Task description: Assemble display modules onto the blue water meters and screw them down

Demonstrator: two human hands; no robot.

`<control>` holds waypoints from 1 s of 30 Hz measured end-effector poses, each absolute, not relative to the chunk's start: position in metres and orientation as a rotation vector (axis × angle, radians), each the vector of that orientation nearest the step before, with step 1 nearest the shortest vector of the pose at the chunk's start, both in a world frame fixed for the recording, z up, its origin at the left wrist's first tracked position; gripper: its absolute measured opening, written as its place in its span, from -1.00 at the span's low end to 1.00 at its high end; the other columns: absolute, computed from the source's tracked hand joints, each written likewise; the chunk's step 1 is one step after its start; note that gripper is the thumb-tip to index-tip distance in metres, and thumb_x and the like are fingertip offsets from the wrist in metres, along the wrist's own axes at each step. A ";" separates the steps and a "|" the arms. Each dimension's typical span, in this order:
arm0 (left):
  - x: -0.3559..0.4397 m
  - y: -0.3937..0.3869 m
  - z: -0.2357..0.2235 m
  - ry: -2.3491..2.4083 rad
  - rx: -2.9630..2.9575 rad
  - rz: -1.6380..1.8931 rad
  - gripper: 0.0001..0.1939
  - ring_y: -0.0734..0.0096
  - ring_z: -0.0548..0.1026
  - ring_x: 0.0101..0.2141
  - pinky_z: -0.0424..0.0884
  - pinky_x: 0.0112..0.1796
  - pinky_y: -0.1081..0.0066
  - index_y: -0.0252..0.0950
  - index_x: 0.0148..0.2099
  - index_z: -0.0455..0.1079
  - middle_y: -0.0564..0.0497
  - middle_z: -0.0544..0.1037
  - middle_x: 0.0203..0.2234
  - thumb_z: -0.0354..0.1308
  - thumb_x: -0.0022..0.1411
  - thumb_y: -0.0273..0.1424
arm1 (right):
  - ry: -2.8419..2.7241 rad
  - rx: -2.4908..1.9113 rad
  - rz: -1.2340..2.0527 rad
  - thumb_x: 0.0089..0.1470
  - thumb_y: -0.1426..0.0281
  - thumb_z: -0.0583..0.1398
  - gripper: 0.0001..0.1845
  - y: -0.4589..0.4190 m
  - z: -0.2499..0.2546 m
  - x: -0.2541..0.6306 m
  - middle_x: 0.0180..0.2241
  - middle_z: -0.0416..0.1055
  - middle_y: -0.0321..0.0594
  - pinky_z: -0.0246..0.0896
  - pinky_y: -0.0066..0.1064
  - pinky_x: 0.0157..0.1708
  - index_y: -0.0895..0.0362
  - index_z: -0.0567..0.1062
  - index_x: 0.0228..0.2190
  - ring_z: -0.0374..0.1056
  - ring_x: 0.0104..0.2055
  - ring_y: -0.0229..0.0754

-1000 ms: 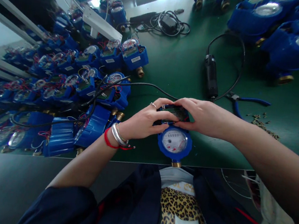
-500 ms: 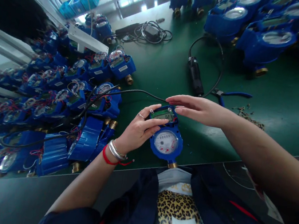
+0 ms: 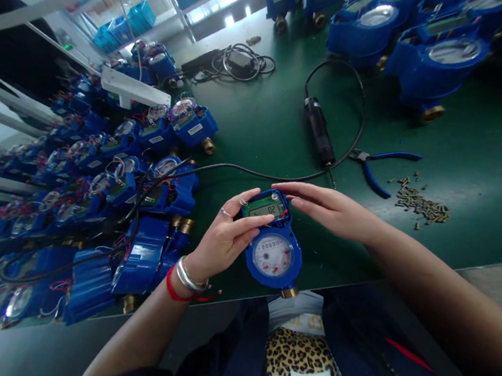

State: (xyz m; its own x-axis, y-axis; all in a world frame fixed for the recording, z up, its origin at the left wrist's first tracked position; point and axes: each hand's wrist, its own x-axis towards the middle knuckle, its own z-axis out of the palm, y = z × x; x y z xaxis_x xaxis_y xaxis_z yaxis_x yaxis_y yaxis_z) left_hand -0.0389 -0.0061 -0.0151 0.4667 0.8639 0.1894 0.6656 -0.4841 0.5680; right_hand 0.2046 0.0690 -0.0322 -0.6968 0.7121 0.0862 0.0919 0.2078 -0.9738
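the blue meter (image 3: 273,257) lies at the desk's (image 3: 260,115) near edge, brass end toward the person. the left hand (image 3: 222,236) grasps its display end, fingers bent around it; the right hand (image 3: 333,212) has its fingers extended, unclenched, by the display's right corner. pliers (image 3: 376,178) lie farther right.

meter (image 3: 293,266): blue, white dial (image 3: 272,255) with red marks | tabletop (image 3: 490,158): dark green | screws (image 3: 424,205): brassy | pliers (image 3: 376,178): blue handles | screwdriver (image 3: 318,129): black | cord bracelet (image 3: 175,289): red | bangle (image 3: 186,275): silver | shirt (image 3: 287,356): yellow-and-black leopard print, white | jacket (image 3: 228,358): navy, red stripe
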 end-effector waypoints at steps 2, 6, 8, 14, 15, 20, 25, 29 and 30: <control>-0.040 -0.004 -0.014 1.270 2.285 0.630 -0.67 0.19 0.16 0.23 0.20 0.18 0.07 -0.10 0.09 0.38 -0.06 0.12 0.26 0.05 0.31 -0.44 | -1.924 -0.715 1.552 0.21 0.25 0.08 -0.51 0.067 -0.035 0.204 0.17 0.27 -0.24 0.12 -0.21 0.21 0.04 0.29 0.16 0.19 0.20 -0.13; -0.041 -0.001 -0.009 1.253 2.259 0.605 -0.66 0.18 0.17 0.22 0.23 0.16 0.10 -0.11 0.08 0.39 -0.08 0.14 0.25 0.14 0.26 -0.39 | -1.950 -0.668 1.508 0.16 0.25 0.15 -0.45 0.065 -0.038 0.203 0.20 0.22 -0.26 0.13 -0.24 0.22 0.01 0.25 0.18 0.14 0.24 -0.14; -0.040 0.000 -0.008 1.268 2.254 0.615 -0.66 0.17 0.19 0.21 0.24 0.16 0.11 -0.11 0.06 0.42 -0.09 0.17 0.24 0.18 0.22 -0.38 | -1.992 -0.664 1.457 0.13 0.25 0.19 -0.41 0.065 -0.039 0.203 0.20 0.22 -0.25 0.14 -0.24 0.21 0.01 0.25 0.18 0.14 0.24 -0.14; -0.036 -0.002 -0.012 1.287 2.290 0.712 -0.69 0.19 0.23 0.19 0.26 0.14 0.07 -0.09 0.04 0.43 -0.07 0.21 0.21 0.12 0.26 -0.42 | -2.186 -0.715 1.196 0.09 0.25 0.22 -0.35 0.067 -0.037 0.202 0.21 0.20 -0.22 0.00 -0.23 0.28 0.05 0.23 0.20 0.07 0.27 -0.13; -0.035 -0.003 -0.014 1.295 2.307 0.728 -0.70 0.19 0.23 0.19 0.21 0.17 0.03 -0.10 0.04 0.43 -0.07 0.22 0.21 0.11 0.27 -0.42 | -2.216 -0.714 1.163 0.08 0.24 0.23 -0.32 0.067 -0.036 0.202 0.22 0.19 -0.21 -0.01 -0.23 0.28 0.07 0.21 0.21 0.06 0.28 -0.12; -0.033 -0.006 -0.019 1.346 2.377 0.768 -0.72 0.23 0.22 0.20 -0.03 0.25 -0.08 -0.11 0.03 0.42 -0.06 0.23 0.20 0.07 0.30 -0.43 | -2.294 -0.705 1.072 0.08 0.26 0.24 -0.27 0.067 -0.031 0.200 0.24 0.15 -0.18 -0.04 -0.25 0.29 0.10 0.16 0.23 0.03 0.29 -0.14; -0.031 -0.007 -0.020 1.346 2.361 0.825 -0.72 0.26 0.21 0.21 -0.04 0.26 -0.04 -0.13 0.03 0.43 -0.07 0.24 0.20 0.06 0.31 -0.43 | -2.374 -0.678 1.050 0.11 0.30 0.21 -0.29 0.071 -0.025 0.202 0.24 0.14 -0.20 -0.01 -0.24 0.27 0.07 0.13 0.25 0.05 0.29 -0.15; -0.030 -0.007 -0.021 1.345 2.326 0.884 -0.73 0.28 0.22 0.20 -0.03 0.26 -0.02 -0.14 0.01 0.44 -0.07 0.25 0.19 0.05 0.31 -0.42 | -2.421 -0.673 1.040 0.13 0.29 0.18 -0.32 0.075 -0.021 0.204 0.24 0.15 -0.18 0.00 -0.23 0.27 0.10 0.14 0.24 0.07 0.28 -0.13; -0.030 -0.007 -0.021 1.343 2.319 0.896 -0.73 0.28 0.22 0.20 -0.03 0.26 -0.03 -0.14 0.01 0.44 -0.07 0.26 0.19 0.05 0.31 -0.42 | -2.428 -0.671 1.033 0.14 0.28 0.18 -0.32 0.076 -0.020 0.204 0.24 0.16 -0.18 0.00 -0.23 0.26 0.10 0.14 0.24 0.08 0.27 -0.13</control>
State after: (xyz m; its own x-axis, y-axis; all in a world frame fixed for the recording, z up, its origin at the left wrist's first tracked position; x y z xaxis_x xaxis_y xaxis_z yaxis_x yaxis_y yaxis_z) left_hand -0.0296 -0.0070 -0.0214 0.3628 0.8595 0.3601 0.6624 -0.5097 0.5490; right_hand 0.2039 0.0757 -0.0203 -0.7971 0.5752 0.1837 0.2664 0.6081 -0.7478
